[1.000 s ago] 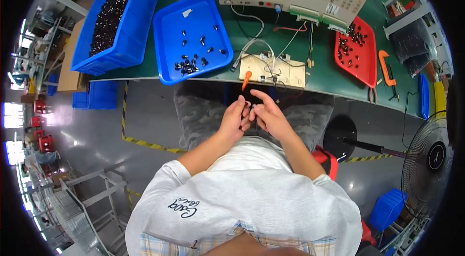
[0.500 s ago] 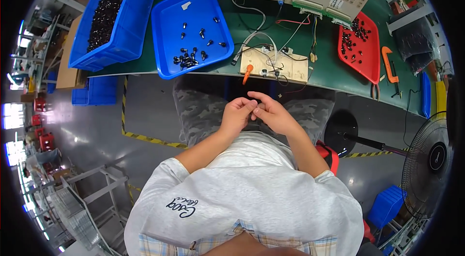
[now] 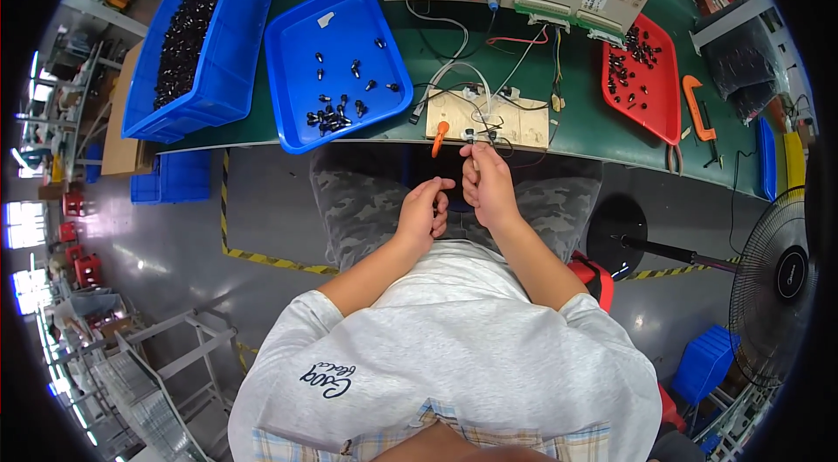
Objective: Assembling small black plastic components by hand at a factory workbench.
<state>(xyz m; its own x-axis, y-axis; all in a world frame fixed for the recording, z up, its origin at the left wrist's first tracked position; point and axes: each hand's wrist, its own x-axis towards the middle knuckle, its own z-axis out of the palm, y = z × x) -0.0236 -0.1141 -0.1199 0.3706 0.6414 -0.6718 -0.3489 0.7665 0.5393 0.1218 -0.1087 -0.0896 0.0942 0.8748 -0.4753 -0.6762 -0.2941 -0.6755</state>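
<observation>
- Your right hand (image 3: 491, 187) is pinching a tiny, mostly hidden part (image 3: 469, 145) at the pale rectangular wooden board's (image 3: 531, 127) front edge.
- Your left hand (image 3: 421, 213) is curling nearer you; contents indeterminable.
- Small black-and-silver parts (image 3: 332, 120) are lying left of the board, seemingly leaving work unfinished.

Your shirt (image 3: 471, 331) was pale grey, your trousers (image 3: 353, 209) grey camouflage; the board (image 3: 528, 126) was beige, the bench (image 3: 585, 104) green, the left tray (image 3: 339, 34) blue, the right tray (image 3: 656, 82) red, the tape (image 3: 275, 262) striped yellow and black.
</observation>
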